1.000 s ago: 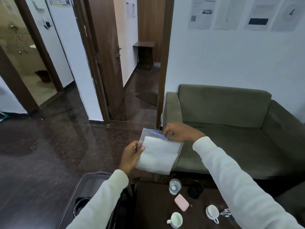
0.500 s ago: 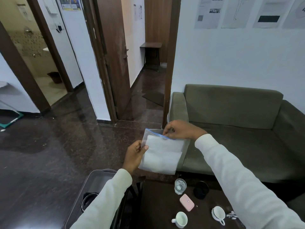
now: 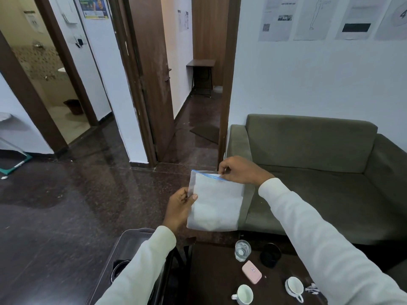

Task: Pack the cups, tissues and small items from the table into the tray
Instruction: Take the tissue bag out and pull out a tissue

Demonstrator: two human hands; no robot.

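Note:
I hold a clear zip bag of white tissues up in front of me, above the table. My left hand grips its left edge. My right hand pinches the blue zip strip at the bag's top right. On the dark table below stand a clear glass, a black cup, a pink case and two white cups. A small white item lies by my right sleeve. The grey tray sits lower left, a dark round object inside, partly hidden by my left sleeve.
An olive sofa stands behind the table on the right. Dark polished floor spreads to the left. Brown door frames and an open corridor lie ahead. Papers hang on the white wall.
My head has tipped and shifted, so the scene sits lower and further right in view. My right hand has slid along the zip strip toward the bag's right corner. Left hand keeps its grip.

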